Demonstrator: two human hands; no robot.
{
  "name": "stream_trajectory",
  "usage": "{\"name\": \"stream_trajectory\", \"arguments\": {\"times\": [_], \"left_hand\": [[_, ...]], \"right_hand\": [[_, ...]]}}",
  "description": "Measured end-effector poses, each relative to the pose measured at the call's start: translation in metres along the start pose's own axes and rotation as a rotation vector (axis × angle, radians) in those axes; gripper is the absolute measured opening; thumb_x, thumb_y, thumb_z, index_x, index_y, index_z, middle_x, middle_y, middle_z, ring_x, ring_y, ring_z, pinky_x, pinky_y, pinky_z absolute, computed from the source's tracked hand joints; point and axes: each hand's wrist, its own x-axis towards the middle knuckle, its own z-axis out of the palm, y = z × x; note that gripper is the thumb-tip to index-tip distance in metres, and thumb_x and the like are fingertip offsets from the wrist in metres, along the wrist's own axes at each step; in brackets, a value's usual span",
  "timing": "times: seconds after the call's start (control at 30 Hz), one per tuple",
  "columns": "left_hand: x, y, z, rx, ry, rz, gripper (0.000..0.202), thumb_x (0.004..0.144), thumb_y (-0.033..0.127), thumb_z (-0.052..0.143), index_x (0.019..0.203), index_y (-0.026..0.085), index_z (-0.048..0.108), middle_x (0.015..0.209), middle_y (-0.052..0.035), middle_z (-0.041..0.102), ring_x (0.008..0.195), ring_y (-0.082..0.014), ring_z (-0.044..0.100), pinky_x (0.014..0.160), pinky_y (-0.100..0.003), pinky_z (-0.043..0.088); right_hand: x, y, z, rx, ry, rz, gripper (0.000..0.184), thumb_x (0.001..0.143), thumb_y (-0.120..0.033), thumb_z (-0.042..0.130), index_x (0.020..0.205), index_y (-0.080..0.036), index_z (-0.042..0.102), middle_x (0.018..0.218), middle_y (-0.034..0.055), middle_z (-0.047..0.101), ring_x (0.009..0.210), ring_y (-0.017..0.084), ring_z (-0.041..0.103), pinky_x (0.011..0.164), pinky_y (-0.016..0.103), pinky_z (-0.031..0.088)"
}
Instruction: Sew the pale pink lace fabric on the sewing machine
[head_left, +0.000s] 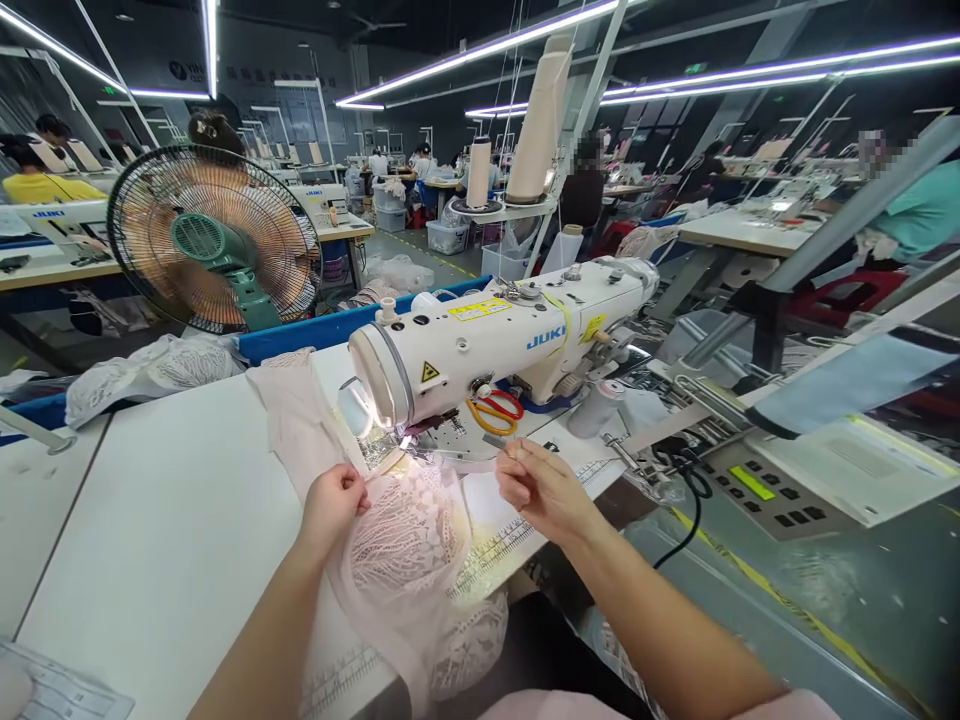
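My left hand [336, 507] is closed in a pinch at the edge of a pale pink lace garment [405, 530], just left of the needle area. The lace lies on the table under the sewing machine head [457, 350], and part hangs over the front edge. To the right of the needle, my right hand [546, 490] is raised with its fingers pinched together. A thin pale line runs from the needle area towards these fingertips; what they hold is too small to make out. Scissors [495, 412] with red and yellow handles lie behind the right hand.
A grey thread spool [596, 408] stands right of the scissors. Further right are a control panel [780, 485] and a slanted metal arm [847, 210]. Thread cones [536, 125] rise behind the machine. A fan [214, 240] and a lace pile [157, 372] are at the left.
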Motion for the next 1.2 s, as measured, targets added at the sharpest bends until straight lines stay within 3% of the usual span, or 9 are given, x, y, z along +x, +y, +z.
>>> {"name": "stream_trajectory", "arguments": {"times": [0.13,0.3,0.43,0.47,0.7,0.8,1.0,1.13,1.2], "left_hand": [[-0.005,0.006,0.000,0.127,0.006,0.000,0.017,0.068,0.036,0.051,0.071,0.019,0.051,0.059,0.0005,0.057,0.056,-0.0164,0.061,0.053,-0.026,0.048],[-0.018,0.023,0.011,0.383,0.083,0.069,0.038,0.076,0.036,0.050,0.111,0.022,0.052,0.054,0.0048,0.052,0.053,-0.0158,0.054,0.055,-0.026,0.038],[-0.018,0.036,0.008,0.469,0.109,0.106,0.005,0.071,0.025,0.054,0.071,0.024,0.059,0.055,0.0029,0.050,0.058,-0.0157,0.049,0.057,-0.027,0.032],[-0.016,0.040,0.001,0.460,0.127,0.105,0.010,0.071,0.025,0.054,0.061,0.023,0.056,0.055,0.0022,0.050,0.058,-0.0155,0.048,0.057,-0.027,0.032],[0.002,0.059,-0.085,0.094,0.360,0.002,0.016,0.074,0.027,0.047,0.064,0.019,0.055,0.058,0.0002,0.055,0.052,-0.0129,0.052,0.054,-0.026,0.042],[0.006,0.063,-0.105,-0.145,0.449,-0.027,0.012,0.074,0.024,0.046,0.067,0.017,0.055,0.061,-0.0010,0.058,0.055,-0.0105,0.055,0.055,-0.023,0.047],[-0.012,0.069,-0.098,-0.464,0.453,-0.007,0.010,0.073,0.020,0.051,0.071,0.016,0.059,0.069,-0.0031,0.064,0.058,-0.0078,0.057,0.054,-0.016,0.049],[-0.047,0.072,-0.081,-0.547,0.333,-0.040,0.007,0.066,0.024,0.059,0.066,0.017,0.059,0.072,-0.0044,0.066,0.064,-0.0130,0.061,0.052,-0.019,0.052],[-0.065,0.068,-0.087,-0.597,0.263,-0.093,0.013,0.059,0.027,0.064,0.060,0.019,0.054,0.067,-0.0026,0.065,0.068,-0.0165,0.063,0.052,-0.022,0.054]], "right_hand": [[-0.011,0.004,-0.019,-0.038,-0.010,0.024,0.037,0.075,-0.043,0.063,0.066,-0.020,0.034,0.062,-0.0069,0.031,0.044,0.004,0.027,0.045,0.022,0.016],[-0.033,0.015,-0.015,-0.545,-0.381,0.003,0.033,0.092,-0.049,0.035,0.075,-0.020,0.038,0.055,-0.0061,0.040,0.049,0.009,0.034,0.053,0.025,0.029],[-0.043,0.009,-0.008,-0.742,-0.605,-0.005,0.032,0.094,-0.048,0.030,0.080,-0.020,0.037,0.057,-0.0047,0.045,0.053,0.010,0.038,0.057,0.026,0.034],[-0.043,0.009,-0.009,-0.739,-0.616,-0.006,0.031,0.094,-0.047,0.030,0.080,-0.020,0.036,0.057,-0.0049,0.045,0.053,0.010,0.038,0.058,0.026,0.034],[-0.034,0.020,-0.024,-0.572,-0.558,0.011,0.033,0.093,-0.050,0.030,0.078,-0.021,0.034,0.056,-0.0064,0.043,0.051,0.009,0.038,0.055,0.025,0.034],[-0.034,0.020,-0.021,-0.557,-0.567,-0.006,0.032,0.094,-0.048,0.030,0.078,-0.021,0.034,0.057,-0.0057,0.044,0.052,0.009,0.040,0.057,0.025,0.035],[-0.030,0.008,0.001,-0.748,-0.596,-0.052,0.021,0.094,-0.034,0.029,0.078,-0.021,0.035,0.056,-0.0057,0.045,0.054,0.011,0.041,0.060,0.025,0.037],[-0.029,0.007,0.039,-0.974,-0.554,-0.214,0.011,0.090,-0.023,0.034,0.083,-0.019,0.041,0.071,0.0001,0.053,0.065,0.013,0.047,0.062,0.025,0.039],[-0.031,0.009,0.060,-1.096,-0.603,-0.306,0.011,0.088,-0.021,0.038,0.090,-0.017,0.048,0.083,0.0040,0.058,0.073,0.014,0.051,0.065,0.025,0.040]]}}
